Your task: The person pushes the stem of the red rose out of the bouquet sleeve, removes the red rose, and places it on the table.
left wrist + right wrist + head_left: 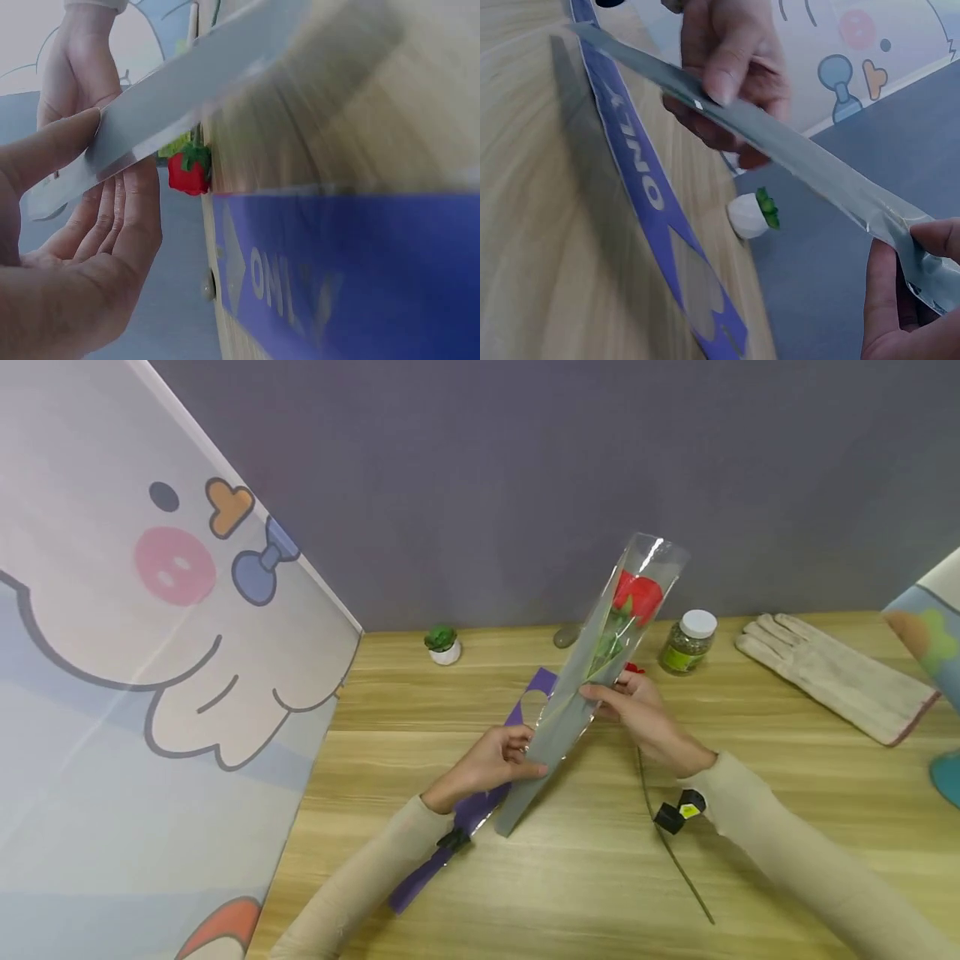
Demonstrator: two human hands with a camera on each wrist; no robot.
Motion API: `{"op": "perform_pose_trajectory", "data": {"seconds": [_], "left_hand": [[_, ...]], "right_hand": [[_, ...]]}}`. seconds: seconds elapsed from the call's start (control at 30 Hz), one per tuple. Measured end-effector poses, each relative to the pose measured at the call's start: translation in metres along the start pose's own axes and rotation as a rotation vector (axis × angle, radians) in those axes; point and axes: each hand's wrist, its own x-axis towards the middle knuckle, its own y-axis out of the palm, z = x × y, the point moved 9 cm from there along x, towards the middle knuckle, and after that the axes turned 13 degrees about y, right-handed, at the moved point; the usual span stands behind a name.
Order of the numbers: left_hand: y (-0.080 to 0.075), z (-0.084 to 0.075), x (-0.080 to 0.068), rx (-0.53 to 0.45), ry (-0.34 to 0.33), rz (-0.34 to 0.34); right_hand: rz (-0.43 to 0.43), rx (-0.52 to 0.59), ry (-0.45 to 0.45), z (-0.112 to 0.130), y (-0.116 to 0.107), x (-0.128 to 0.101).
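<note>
A grey flower sleeve (558, 727) with a clear top is held tilted above the table, with a red rose (637, 597) inside it. My left hand (495, 762) pinches its lower part between thumb and fingers. Higher up, near the rose's leaves, my right hand (641, 714) grips the sleeve's edge. Beneath lies a purple sleeve (472, 810) with a heart-shaped window, "ONLY" lettering (643, 165) and a black bow (453, 840). Another red rose (187, 171) lies on the table beyond the right hand; its long stem (678, 864) runs toward the front.
Along the back stand a small potted succulent (444, 647), a grey stone-like piece (566, 636) and a white-lidded jar (688, 642). A pale work glove (836, 677) lies at the right. A grey wall (525, 485) closes off the back and a cartoon-printed panel (187, 693) the left.
</note>
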Motion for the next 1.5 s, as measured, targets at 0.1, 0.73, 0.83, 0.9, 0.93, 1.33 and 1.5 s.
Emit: {"op": "perform_pose_trajectory", "data": {"seconds": [0.1,0.73,0.83,0.9,0.93,1.33,1.5], "left_hand": [[0.005,-0.001,0.001,-0.033,0.010,0.012],[0.018,-0.006,-0.001,-0.095,0.012,0.034],[0.019,-0.007,-0.001,-0.095,0.017,0.027],[0.019,-0.006,-0.002,-0.097,0.016,0.013],[0.019,-0.006,-0.002,-0.101,0.013,0.002],[0.014,-0.008,-0.005,-0.062,0.024,-0.095],[0.010,-0.007,-0.006,-0.056,0.023,-0.140]], "right_hand": [[-0.021,-0.012,-0.008,0.007,-0.007,-0.004],[-0.022,0.046,-0.091,0.027,-0.011,-0.008],[-0.025,0.042,-0.093,0.029,-0.010,-0.010],[-0.034,0.039,-0.093,0.029,-0.011,-0.010],[-0.039,0.038,-0.094,0.029,-0.011,-0.011],[-0.099,0.027,-0.100,0.025,-0.014,-0.009],[-0.117,0.021,-0.106,0.023,-0.013,-0.007]]}}
